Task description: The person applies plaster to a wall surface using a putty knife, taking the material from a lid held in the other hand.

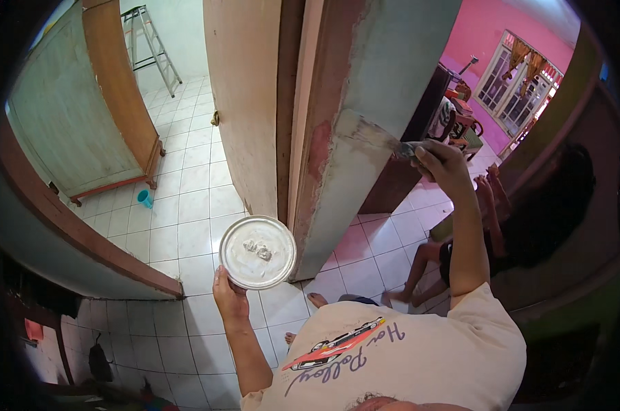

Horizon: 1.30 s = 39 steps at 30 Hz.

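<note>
My left hand (229,294) grips the edge of a round whitish can lid (263,270), held nearly level at waist height. Lumps of pale paste (258,251) sit near the middle of the lid. In my raised right hand (441,164) is a putty knife (408,148), its fingers closed around the handle. The blade lies against or very close to the narrow grey wall (395,75). Around the blade shows a damp, smeared beige patch (356,140). The wall's left edge meets a brown door frame (315,103), with a rough, reddish bare spot there.
A wooden door (245,89) stands open beside the frame. Behind it are a cabinet (70,109), a stepladder (149,51) and a blue cup (145,198) on white tiles. At right, close to my arm, a person with long dark hair (556,212) sits by the wall.
</note>
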Each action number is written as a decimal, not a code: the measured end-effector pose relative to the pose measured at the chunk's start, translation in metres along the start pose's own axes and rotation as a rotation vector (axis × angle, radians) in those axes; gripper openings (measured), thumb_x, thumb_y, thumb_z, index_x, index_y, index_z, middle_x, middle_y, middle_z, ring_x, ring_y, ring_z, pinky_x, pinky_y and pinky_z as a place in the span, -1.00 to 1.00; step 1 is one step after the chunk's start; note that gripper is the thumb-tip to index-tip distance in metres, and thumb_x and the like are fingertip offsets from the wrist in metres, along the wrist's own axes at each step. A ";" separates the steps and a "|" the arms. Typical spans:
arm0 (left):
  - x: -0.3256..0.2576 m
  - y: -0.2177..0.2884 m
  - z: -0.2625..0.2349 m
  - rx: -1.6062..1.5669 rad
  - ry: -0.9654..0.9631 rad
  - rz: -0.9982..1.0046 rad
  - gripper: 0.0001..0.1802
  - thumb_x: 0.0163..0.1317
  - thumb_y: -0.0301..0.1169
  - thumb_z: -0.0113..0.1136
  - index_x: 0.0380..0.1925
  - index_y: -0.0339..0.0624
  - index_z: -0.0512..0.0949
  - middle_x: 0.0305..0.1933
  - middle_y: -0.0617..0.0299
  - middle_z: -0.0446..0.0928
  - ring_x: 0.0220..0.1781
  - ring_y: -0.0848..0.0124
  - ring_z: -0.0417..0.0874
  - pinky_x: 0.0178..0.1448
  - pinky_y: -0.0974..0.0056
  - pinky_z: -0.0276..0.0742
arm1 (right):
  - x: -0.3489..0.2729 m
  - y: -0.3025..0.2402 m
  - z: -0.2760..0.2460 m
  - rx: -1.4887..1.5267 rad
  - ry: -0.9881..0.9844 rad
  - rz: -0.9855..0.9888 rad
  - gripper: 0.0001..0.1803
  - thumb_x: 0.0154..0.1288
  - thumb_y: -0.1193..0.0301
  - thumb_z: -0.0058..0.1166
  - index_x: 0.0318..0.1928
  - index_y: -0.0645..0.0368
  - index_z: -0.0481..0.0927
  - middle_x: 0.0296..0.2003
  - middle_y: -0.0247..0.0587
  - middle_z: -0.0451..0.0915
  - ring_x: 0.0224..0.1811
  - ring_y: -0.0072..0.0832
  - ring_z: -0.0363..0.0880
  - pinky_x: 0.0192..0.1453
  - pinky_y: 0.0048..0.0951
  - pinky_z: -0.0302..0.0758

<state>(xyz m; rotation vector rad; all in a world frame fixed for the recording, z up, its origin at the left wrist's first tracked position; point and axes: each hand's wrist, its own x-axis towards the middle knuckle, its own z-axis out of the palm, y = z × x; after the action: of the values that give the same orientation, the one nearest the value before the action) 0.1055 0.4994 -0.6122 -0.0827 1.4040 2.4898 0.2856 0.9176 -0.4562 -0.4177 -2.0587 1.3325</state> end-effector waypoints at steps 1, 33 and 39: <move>0.000 0.000 0.001 0.001 -0.001 0.000 -0.68 0.51 -0.27 -0.11 0.00 -0.30 0.46 -0.09 0.16 0.62 -0.13 0.46 0.70 -0.14 0.37 0.69 | 0.003 -0.003 0.004 0.014 -0.028 -0.028 -0.74 0.46 0.30 0.09 -0.16 0.28 0.66 -0.47 -0.40 0.56 -0.59 -0.78 0.36 -0.57 -0.68 0.21; 0.007 -0.006 -0.009 -0.001 0.001 0.000 -0.66 0.51 -0.28 -0.11 0.04 -0.34 0.43 -0.01 0.10 0.60 0.00 0.40 0.68 0.01 0.31 0.66 | -0.033 0.023 0.027 -0.007 -0.032 0.022 -0.75 0.43 0.30 0.15 -0.16 0.27 0.67 -0.50 -0.46 0.50 -0.57 -0.78 0.34 -0.54 -0.64 0.23; 0.007 -0.005 -0.009 -0.016 0.030 0.015 -0.68 0.50 -0.28 -0.09 0.02 -0.30 0.45 -0.04 0.13 0.61 -0.04 0.41 0.69 -0.04 0.32 0.68 | -0.029 0.045 0.029 0.032 -0.044 0.041 -0.77 0.43 0.32 0.13 -0.10 0.24 0.67 -0.50 -0.47 0.51 -0.57 -0.79 0.32 -0.54 -0.66 0.22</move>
<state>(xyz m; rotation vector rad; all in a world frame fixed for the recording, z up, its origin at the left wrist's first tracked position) 0.0994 0.4952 -0.6221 -0.1130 1.4022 2.5223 0.2844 0.9005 -0.5145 -0.4218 -2.0720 1.4088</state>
